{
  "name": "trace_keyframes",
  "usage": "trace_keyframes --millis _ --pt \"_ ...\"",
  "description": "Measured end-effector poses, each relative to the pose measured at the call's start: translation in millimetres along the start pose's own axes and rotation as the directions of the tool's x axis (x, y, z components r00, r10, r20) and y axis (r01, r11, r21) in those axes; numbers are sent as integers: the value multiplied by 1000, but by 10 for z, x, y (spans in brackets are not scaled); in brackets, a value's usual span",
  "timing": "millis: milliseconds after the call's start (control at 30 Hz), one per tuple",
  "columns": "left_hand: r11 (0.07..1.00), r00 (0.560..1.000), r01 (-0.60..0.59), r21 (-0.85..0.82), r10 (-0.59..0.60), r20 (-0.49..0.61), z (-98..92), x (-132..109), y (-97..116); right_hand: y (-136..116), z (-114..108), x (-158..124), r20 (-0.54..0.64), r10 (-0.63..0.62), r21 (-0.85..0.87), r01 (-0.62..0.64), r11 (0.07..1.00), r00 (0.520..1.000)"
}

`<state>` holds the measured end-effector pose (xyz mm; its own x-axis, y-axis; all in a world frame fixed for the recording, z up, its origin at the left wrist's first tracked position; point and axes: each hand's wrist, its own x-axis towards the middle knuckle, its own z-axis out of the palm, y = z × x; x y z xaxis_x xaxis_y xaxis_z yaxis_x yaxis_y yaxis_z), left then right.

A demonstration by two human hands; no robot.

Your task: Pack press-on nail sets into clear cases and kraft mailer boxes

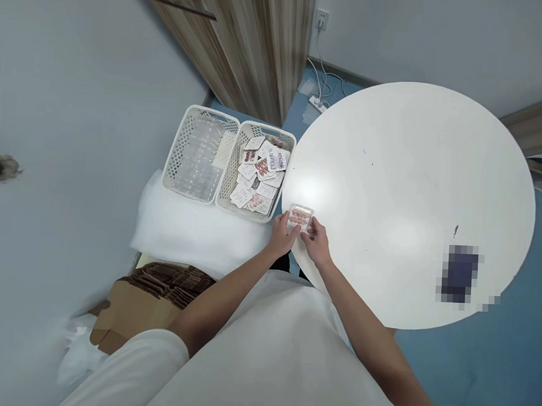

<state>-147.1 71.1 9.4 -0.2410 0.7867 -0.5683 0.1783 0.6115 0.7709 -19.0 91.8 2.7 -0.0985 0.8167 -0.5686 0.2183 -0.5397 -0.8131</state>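
A small clear plastic box (301, 215) with a printed card showing inside is held near the table's left edge. My left hand (284, 233) closes on its left side, thumb along the near edge. On the right side, my right hand (316, 240) grips the same box with bent fingers. Left of the hands stands a white basket (224, 202) filled with loose printed cards (262, 170), some with coloured pictures. Beside it, another white basket (170, 157) holds clear plastic boxes (200, 155) in stacked rows.
A round white table (417, 149) fills the right side, with a pixelated dark patch (460, 274) near its lower right. White wrapping (198, 230) lies below the baskets, and cardboard (136, 308) below that. A power strip (318, 104) lies on the floor behind.
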Motion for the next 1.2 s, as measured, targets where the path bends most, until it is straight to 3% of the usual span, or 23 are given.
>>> trace_keyframes --millis 100,233,500,700,1200 --pt "999 999 43 -5 -43 -18 17 -29 -27 26 21 -38 -90 31 -64 -36 997 995" --pt "995 997 77 -59 -76 18 45 -18 -55 -10 78 -52 -67 46 4 -46 999 997" --pt "997 1000 -5 -83 5 0 27 130 -12 -188 168 160 -10 -24 77 24 997 1000" --pt "991 996 -92 -97 92 -6 20 129 -2 -127 201 218 -63 3 53 0 999 998" --pt "985 993 -112 -135 115 15 54 135 -98 -97 222 202 -65 -11 26 12 1000 998"
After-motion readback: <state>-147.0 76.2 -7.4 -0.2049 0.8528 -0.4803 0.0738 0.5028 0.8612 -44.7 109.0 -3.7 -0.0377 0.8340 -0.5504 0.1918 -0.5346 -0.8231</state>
